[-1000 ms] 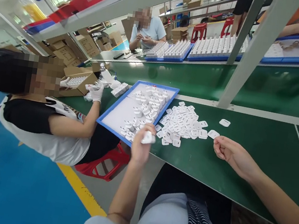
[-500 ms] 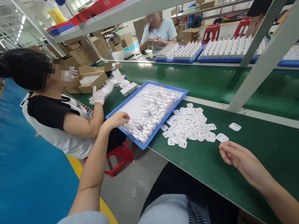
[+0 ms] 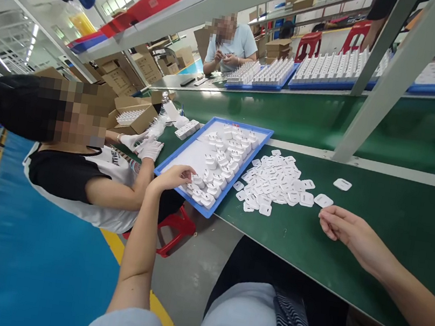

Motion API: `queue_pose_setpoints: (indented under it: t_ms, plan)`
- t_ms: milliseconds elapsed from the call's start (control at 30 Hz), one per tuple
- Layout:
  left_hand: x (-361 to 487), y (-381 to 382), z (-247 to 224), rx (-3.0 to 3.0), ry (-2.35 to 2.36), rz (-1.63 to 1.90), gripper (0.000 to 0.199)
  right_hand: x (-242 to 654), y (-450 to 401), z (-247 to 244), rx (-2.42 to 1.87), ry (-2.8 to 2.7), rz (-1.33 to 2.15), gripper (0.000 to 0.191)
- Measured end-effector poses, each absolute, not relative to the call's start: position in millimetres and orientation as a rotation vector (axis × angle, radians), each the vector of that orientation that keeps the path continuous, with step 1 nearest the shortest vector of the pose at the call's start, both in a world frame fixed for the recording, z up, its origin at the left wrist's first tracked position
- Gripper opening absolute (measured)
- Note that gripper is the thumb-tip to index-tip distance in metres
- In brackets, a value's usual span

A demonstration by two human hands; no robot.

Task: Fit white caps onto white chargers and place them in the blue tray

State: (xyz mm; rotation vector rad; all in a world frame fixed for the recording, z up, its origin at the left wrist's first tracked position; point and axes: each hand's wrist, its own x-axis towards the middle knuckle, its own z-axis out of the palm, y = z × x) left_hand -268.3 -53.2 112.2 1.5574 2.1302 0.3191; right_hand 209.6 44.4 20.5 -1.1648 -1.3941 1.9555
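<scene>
My left hand [image 3: 176, 177] reaches over the near left edge of a blue-rimmed tray [image 3: 173, 155]. Its fingers are closed on a white charger plug [image 3: 187, 187], partly hidden under the fingertips. Several more white charger plugs [image 3: 224, 158], some with pins up, stand or lie in the tray's right half. On the green bench, my right hand [image 3: 337, 222] pinches the near edge of a white rounded-square cover plate [image 3: 323, 200]. Left of that plate spreads a heap of similar cover plates [image 3: 274, 179]. One single cover plate [image 3: 342, 184] lies apart, beyond my right hand.
A co-worker [image 3: 86, 165] in white gloves sits at my left beside a cardboard box [image 3: 136, 118]. Another person [image 3: 232, 48] works across the bench. Trays of upright plugs [image 3: 330, 68] line the far side. A metal post [image 3: 392, 85] rises from the bench at right.
My left hand has shifted slightly right over the plugs. My right hand and its cover plate stay put. The co-worker at left has leaned, bringing both gloved hands together lower down.
</scene>
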Motion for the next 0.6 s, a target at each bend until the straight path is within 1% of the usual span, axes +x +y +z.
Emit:
queue_pose_setpoints:
  t_ms: [133,200,433,533,600]
  plan:
    - [-270,-41,120,1.541,2.16,0.329,0.052,210,44,21,-1.168,-1.428,1.929,0.036]
    - [-265,-27,120,1.54,2.111,0.285,0.056,209,43,22,-1.166,-1.45,1.908,0.037]
    - [-248,10,116,1.397,1.792,-0.085,0.052,206,46,22,-1.168,-1.492,1.862,0.039]
    - [-248,12,122,1.366,1.739,-0.157,0.047,205,46,20,-1.156,-1.509,1.852,0.039]
    - [-253,13,125,1.364,1.772,-0.151,0.048,205,45,18,-1.149,-1.518,1.845,0.04]
